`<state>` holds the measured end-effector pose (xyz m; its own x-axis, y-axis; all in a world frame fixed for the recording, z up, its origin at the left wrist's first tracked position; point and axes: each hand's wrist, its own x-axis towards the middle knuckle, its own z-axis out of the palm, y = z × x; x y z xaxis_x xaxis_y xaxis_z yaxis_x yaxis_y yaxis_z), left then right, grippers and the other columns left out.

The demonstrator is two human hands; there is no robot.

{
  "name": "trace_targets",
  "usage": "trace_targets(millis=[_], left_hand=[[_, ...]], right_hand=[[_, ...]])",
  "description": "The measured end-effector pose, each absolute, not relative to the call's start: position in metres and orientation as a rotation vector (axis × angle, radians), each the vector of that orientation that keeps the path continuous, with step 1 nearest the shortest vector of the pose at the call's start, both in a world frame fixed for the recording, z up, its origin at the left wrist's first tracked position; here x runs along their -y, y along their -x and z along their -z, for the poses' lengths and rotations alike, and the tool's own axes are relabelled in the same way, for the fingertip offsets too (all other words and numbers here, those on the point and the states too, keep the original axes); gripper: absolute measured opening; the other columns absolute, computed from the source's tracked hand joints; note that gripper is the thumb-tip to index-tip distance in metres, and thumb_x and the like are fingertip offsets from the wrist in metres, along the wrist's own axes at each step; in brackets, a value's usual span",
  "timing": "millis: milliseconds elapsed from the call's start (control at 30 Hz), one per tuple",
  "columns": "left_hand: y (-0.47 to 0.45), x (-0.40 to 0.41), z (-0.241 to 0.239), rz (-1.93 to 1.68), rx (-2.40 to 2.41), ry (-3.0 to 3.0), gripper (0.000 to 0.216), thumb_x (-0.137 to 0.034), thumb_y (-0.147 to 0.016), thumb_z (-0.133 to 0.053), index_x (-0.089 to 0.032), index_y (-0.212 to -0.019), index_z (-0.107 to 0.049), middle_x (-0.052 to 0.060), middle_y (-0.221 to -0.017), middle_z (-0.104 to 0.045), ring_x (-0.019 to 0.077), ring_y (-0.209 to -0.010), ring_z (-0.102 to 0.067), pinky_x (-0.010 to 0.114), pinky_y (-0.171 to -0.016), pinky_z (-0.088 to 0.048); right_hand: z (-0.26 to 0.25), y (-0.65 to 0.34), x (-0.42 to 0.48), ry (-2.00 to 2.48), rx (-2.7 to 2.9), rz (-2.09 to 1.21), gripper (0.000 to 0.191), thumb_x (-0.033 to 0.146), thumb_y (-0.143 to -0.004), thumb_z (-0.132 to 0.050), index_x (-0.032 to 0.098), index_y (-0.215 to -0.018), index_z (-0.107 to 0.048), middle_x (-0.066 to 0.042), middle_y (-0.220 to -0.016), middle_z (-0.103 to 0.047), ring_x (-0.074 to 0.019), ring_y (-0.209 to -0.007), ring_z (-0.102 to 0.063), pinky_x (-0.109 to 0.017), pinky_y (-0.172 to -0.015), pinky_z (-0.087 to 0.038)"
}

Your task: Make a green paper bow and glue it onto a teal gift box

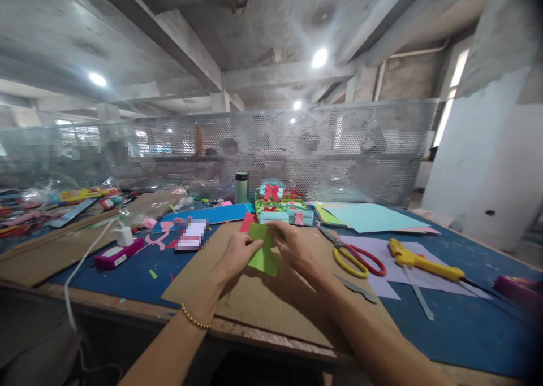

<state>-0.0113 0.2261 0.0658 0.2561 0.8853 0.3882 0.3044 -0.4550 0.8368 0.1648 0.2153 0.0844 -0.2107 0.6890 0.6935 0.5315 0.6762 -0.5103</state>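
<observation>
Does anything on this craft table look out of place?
Small paper scraps litter the blue mat left of the cardboard, and a white cable dangles off the table edge. The held green paper looks intact.

left hand, right hand, both pinching

1. Two bare hands meet over a brown cardboard sheet that lies on a blue table mat.
2. The left hand and the right hand pinch a piece of green paper between them near its top edge.
3. Just behind the hands stand gift boxes with red bows, and a green flask is beside them.
4. To the right lie scissors with yellow and red handles, then a yellow glue gun.
5. To the left sits a pink device with a white plug.
6. A perforated metal screen runs along the table's far side.
</observation>
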Motion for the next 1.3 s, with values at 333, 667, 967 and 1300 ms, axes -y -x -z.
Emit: trace_targets(millis=[333,667,967,1300], left_hand=[[0.005,-0.211,-0.077,-1.163,-1.04,-1.891,0.03,-0.04,-0.076,-0.057,-0.017,-0.057,-0.059,0.002,-0.057,-0.058,0.0158,-0.054,-0.052,0.026,-0.052,-0.035],[0.008,-0.219,-0.076,-1.22,-1.008,-1.85,0.035,-0.047,-0.073,-0.062,-0.016,-0.058,-0.061,0.002,-0.057,-0.058,0.0162,-0.055,-0.051,0.026,-0.052,-0.034],[0.007,-0.23,-0.066,-1.313,-1.152,-1.938,0.038,-0.046,-0.077,-0.057,-0.016,-0.054,-0.057,0.003,-0.055,-0.056,0.0165,-0.057,-0.05,0.027,-0.053,-0.03],[0.044,-0.135,-0.161,-2.178,-0.749,-1.637,0.042,-0.046,-0.091,-0.054,-0.023,-0.126,-0.059,0.005,-0.103,-0.067,0.0199,-0.094,-0.061,0.033,-0.085,-0.047]], right_hand=[[-0.09,-0.167,-0.209,1.007,1.787,-0.294,0.011,0.025,-0.081,-0.054,0.021,-0.073,-0.06,-0.001,-0.067,-0.059,-0.0168,-0.063,-0.051,-0.028,-0.061,-0.037],[-0.091,-0.167,-0.207,1.012,1.576,-0.581,0.028,0.045,-0.081,-0.063,0.021,-0.094,-0.064,-0.002,-0.076,-0.064,-0.0189,-0.069,-0.06,-0.03,-0.063,-0.047],[-0.079,-0.151,-0.207,0.95,1.545,-0.974,0.043,0.058,-0.062,-0.079,0.019,-0.077,-0.069,-0.005,-0.073,-0.072,-0.0218,-0.067,-0.064,-0.035,-0.066,-0.052],[-0.091,-0.162,-0.203,0.943,1.431,-0.936,0.026,0.039,-0.069,-0.076,0.019,-0.086,-0.072,-0.006,-0.081,-0.074,-0.0227,-0.072,-0.064,-0.033,-0.064,-0.052]])
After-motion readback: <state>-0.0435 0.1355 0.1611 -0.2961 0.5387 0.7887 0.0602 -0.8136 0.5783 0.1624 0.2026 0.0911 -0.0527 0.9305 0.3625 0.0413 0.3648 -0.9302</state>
